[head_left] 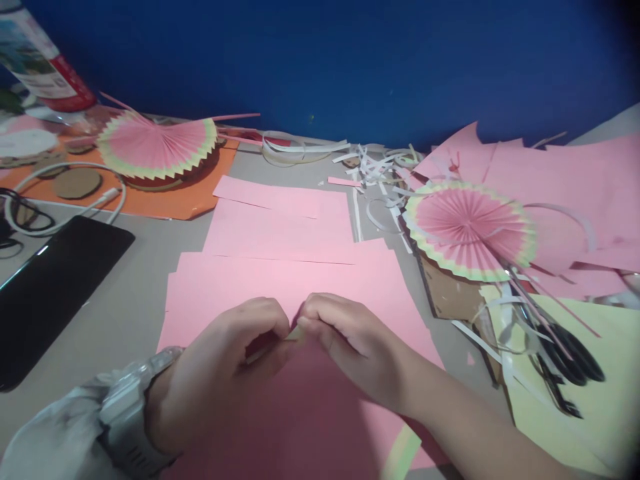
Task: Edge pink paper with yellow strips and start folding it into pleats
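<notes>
My left hand (230, 367), with a watch (133, 407) on the wrist, and my right hand (355, 347) meet over the middle of the pink sheets. Fingers and thumbs of both are closed in a pinch on a piece of paper (295, 332), of which a small yellowish-green edge shows between them. Most of that piece is hidden behind my fingers. Beneath my hands lie several stacked pink paper sheets (280, 283), in shadow nearest me. A pale green strip (404, 452) shows on the pink paper below my right forearm.
Pleated pink paper fans with green rims stand left (160, 147) and right (470, 230). White paper scraps (375, 167) lie at the back. Black-handled scissors (570, 353) rest on yellow paper (560, 427). A phone (65, 287) lies left, below a cable (30, 230). A blue partition (320, 67) stands behind.
</notes>
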Demonstrator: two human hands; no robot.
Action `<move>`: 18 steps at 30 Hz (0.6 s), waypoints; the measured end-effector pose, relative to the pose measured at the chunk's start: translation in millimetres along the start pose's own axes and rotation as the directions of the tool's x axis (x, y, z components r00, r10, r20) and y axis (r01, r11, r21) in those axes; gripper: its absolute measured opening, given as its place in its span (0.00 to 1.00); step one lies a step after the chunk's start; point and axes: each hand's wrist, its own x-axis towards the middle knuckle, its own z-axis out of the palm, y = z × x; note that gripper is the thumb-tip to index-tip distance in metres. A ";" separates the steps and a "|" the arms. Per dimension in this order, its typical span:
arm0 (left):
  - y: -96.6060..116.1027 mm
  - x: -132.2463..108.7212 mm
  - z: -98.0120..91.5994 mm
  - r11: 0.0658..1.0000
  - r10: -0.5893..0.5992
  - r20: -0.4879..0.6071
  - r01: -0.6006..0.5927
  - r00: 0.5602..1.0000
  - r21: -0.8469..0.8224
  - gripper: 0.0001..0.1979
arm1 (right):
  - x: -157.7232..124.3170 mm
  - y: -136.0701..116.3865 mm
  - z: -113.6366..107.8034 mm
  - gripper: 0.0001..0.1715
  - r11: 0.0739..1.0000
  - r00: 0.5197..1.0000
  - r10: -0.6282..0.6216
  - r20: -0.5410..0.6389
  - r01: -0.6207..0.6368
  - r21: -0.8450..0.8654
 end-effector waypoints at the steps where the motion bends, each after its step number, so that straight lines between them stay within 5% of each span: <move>1: 0.6 0.2 0.0 1.000 -0.005 0.000 0.005 1.000 -0.008 0.12 | -0.2 -0.5 -0.5 0.11 1.000 1.000 0.020 0.003 -0.020 0.018; 6: 0.5 0.4 0.4 0.999 -0.039 0.001 0.039 0.999 -0.027 0.12 | -0.4 -1.5 -0.1 0.10 0.992 0.992 0.120 -0.029 -0.118 0.040; 18: 4.2 0.0 -6.0 0.976 -0.084 0.105 0.103 0.991 -0.190 0.13 | -0.7 1.1 -1.6 0.13 0.994 0.999 0.008 -0.031 -0.004 0.111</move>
